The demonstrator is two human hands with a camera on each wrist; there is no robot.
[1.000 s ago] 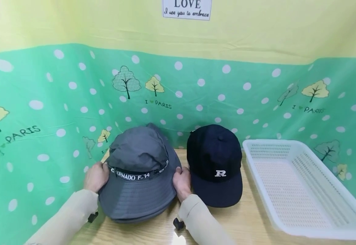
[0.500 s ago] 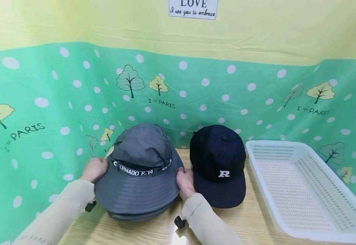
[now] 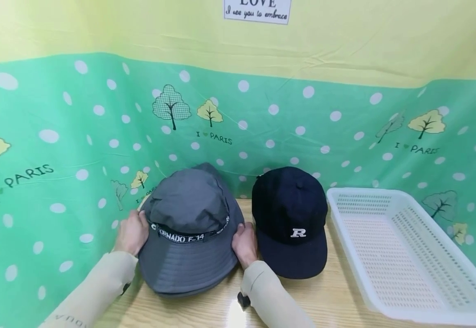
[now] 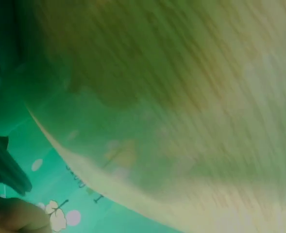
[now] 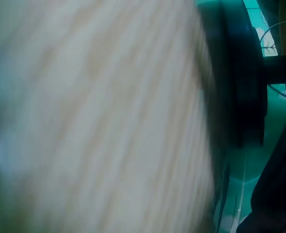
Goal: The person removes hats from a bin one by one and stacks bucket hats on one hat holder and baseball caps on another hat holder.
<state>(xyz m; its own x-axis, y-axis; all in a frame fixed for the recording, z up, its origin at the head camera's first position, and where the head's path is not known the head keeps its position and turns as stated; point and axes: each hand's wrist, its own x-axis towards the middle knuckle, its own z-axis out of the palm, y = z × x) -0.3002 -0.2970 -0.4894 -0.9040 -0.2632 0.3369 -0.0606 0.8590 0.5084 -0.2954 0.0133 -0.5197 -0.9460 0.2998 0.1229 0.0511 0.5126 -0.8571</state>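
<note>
A grey bucket hat (image 3: 188, 200) with a dark lettered band sits at the left of the wooden table, its wide brim toward the front. My left hand (image 3: 132, 232) grips the brim's left side, and my right hand (image 3: 245, 241) pinches it on the right, thumb on top. The fingers under the brim are hidden. Close to the right hand lies a black baseball cap (image 3: 289, 209) with a white R. In the left wrist view part of the left hand (image 4: 21, 216) shows at the lower left corner, below a dark brim edge (image 4: 7, 165).
A white perforated plastic basket (image 3: 350, 250) stands right of the cap on the wooden table (image 3: 332, 296). Behind everything hangs a green and yellow curtain (image 3: 270, 123) with dots and trees; it also runs along the left side, close to the left hand.
The bucket hat swung a little left with its crown tilting, then back right and slightly lower in front. Both hands kept hold of its brim throughout. The cap and basket stayed put.
</note>
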